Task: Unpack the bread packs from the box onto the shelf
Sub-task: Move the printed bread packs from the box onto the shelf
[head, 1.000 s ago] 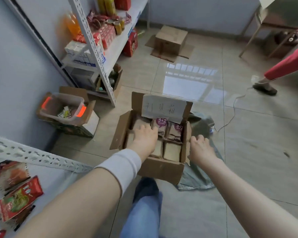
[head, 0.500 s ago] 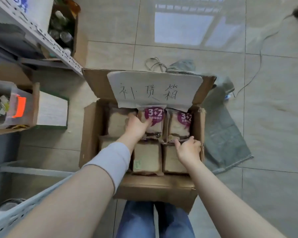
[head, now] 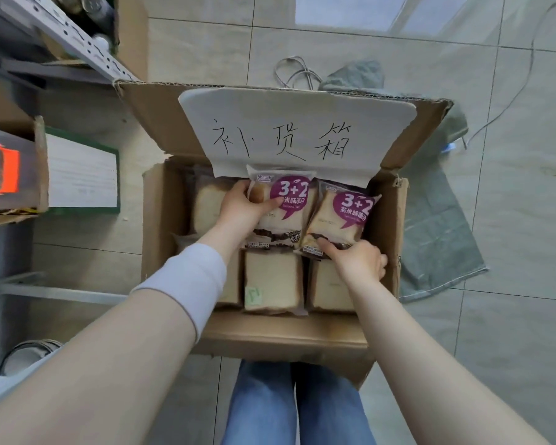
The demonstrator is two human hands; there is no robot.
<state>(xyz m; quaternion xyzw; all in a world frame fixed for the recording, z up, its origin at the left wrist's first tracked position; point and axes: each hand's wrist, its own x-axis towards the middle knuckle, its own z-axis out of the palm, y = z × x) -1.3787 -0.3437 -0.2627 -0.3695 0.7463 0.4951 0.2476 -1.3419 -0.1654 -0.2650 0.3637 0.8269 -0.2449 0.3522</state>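
- Head view: open cardboard box (head: 270,335) on the floor, holding rows of bread packs.
- Left hand (head: 241,208): fingers curled round the side of the middle bread pack (head: 289,207).
- Right hand (head: 357,261): fingers pinching the bottom seam of the right bread pack (head: 344,216).
- Handling, judged: light, soft, crushable, slick film. Grip by the seam or sides, loosely.

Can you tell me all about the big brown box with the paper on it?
The box is brown corrugated cardboard, flaps open, standing on the tiled floor. A white paper with black handwritten characters covers its back flap. Bread packs lie inside. The left hand grips one purple-labelled pack; the right hand pinches a second pack.
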